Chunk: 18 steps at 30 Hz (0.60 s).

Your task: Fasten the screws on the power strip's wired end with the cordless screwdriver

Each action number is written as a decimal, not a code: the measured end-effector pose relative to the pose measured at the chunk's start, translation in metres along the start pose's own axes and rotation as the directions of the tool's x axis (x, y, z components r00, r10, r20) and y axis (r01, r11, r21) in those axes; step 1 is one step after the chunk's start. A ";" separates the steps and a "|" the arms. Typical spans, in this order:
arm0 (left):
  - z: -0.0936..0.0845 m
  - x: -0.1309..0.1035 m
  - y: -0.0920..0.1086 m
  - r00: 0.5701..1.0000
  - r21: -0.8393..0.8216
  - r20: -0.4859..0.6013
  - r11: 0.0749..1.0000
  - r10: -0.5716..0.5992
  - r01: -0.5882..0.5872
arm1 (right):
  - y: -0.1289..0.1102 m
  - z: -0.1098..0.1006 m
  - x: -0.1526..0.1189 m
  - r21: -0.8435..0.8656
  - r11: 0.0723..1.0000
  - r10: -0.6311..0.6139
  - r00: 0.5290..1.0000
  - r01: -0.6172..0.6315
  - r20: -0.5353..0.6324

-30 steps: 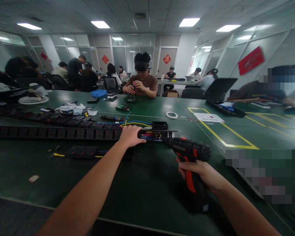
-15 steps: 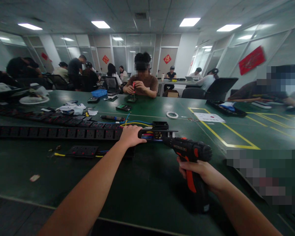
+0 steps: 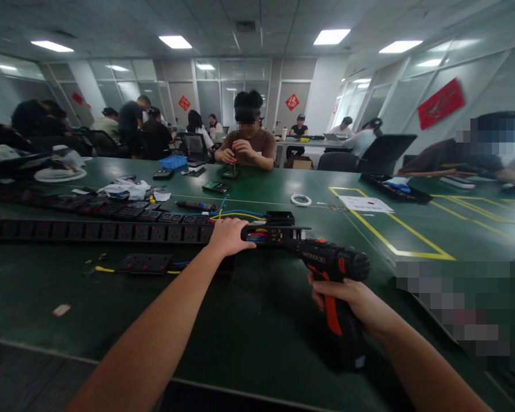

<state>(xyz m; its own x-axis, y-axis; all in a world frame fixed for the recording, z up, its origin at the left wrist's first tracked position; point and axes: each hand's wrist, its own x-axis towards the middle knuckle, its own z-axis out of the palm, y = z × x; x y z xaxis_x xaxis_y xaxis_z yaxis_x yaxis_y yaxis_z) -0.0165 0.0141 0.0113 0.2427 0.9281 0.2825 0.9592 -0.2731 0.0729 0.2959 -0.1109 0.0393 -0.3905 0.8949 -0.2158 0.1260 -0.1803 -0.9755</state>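
My right hand [image 3: 345, 297] is wrapped round the handle of a black and orange cordless drill [image 3: 330, 260]. The drill's nose points left, at the open end of a long black power strip [image 3: 107, 232]. Coloured wires and small brass-coloured parts show inside that open end. My left hand [image 3: 230, 236] grips the strip just left of the opening, with the thumb along the near side and the fingers over the top. Whether the drill tip touches the strip I cannot tell. Just beyond lies a small black socket housing [image 3: 280, 218] with blue and yellow wires.
A short socket module [image 3: 143, 264] lies on the near side of the strip. Beyond are a screwdriver-like tool [image 3: 196, 206], a roll of white tape [image 3: 300, 200] and a black tray [image 3: 395, 189]. Across the green table [image 3: 257, 332] a person [image 3: 246, 143] works with a red-handled tool.
The drill's nose has shifted very slightly at the strip's open end. My left hand keeps its place on the strip.
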 end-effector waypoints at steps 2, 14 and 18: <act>0.001 0.001 0.000 1.000 0.000 0.002 1.000 0.000 0.000 | 0.001 -0.001 0.000 0.004 1.000 -0.002 1.000 0.002 0.011; 0.002 0.001 -0.001 1.000 0.000 -0.005 1.000 0.005 -0.005 | 0.001 -0.001 -0.001 -0.033 0.999 -0.015 1.000 0.015 -0.003; 0.001 0.001 0.000 1.000 -0.002 -0.004 1.000 0.003 -0.003 | 0.002 -0.002 0.000 -0.035 0.998 -0.045 0.999 0.045 0.022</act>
<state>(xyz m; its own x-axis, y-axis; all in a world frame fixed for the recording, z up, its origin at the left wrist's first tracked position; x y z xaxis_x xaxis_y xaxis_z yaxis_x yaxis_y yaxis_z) -0.0162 0.0154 0.0103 0.2451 0.9262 0.2864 0.9582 -0.2763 0.0736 0.2984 -0.1108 0.0374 -0.4155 0.8930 -0.1730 0.1404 -0.1250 -0.9822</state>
